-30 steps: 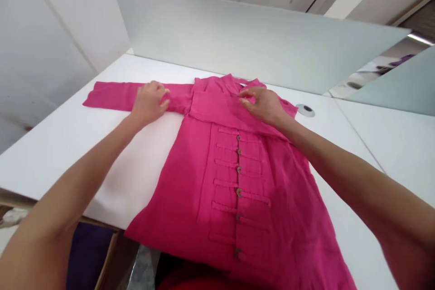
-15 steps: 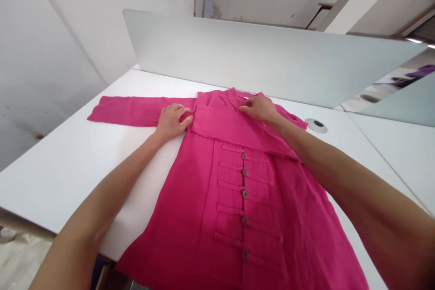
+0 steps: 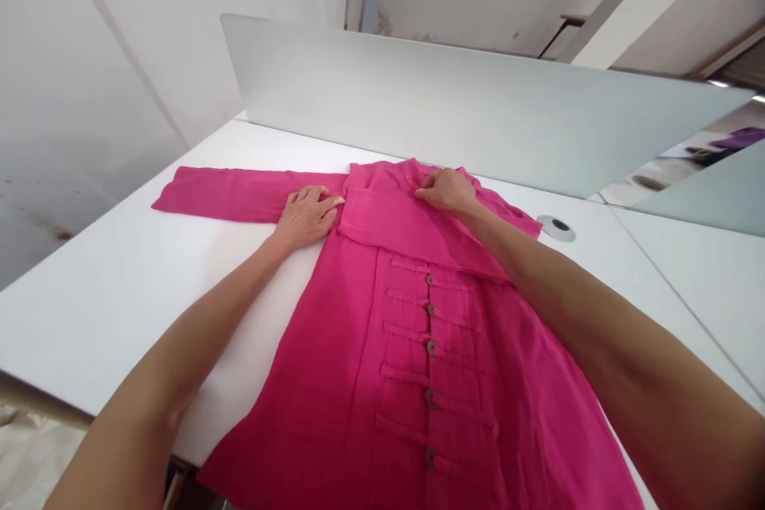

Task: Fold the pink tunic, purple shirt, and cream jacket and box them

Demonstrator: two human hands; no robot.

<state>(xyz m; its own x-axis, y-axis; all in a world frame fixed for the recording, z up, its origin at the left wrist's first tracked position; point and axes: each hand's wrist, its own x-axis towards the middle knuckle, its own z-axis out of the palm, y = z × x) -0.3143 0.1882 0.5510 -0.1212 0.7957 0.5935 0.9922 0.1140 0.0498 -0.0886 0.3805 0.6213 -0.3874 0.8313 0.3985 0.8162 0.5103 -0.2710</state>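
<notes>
A bright pink long-sleeved shirt [image 3: 316, 366] lies front up, with several fabric loops and round buttons down its middle. One sleeve [image 3: 400, 219] is folded flat across the chest; the other sleeve [image 3: 221, 193] stretches out to the left. My left hand [image 3: 307, 217] rests on the shirt's left side, fingers apart, its fingertips at the end of the folded sleeve. Near the collar, my right hand [image 3: 449, 191] pinches the upper edge of the folded sleeve. My right forearm covers part of the shirt's right shoulder side.
The shirt lies on a white table [image 3: 119, 287] and hangs over its front edge. A frosted divider [image 3: 466, 107] stands along the back. A round grommet [image 3: 557, 227] sits in the tabletop at the right. Pale cloth [image 3: 36, 446] shows below the table at the lower left.
My right hand has shifted slightly left along the folded sleeve's upper edge. My left fingers have straightened and moved a little right, toward the sleeve's end.
</notes>
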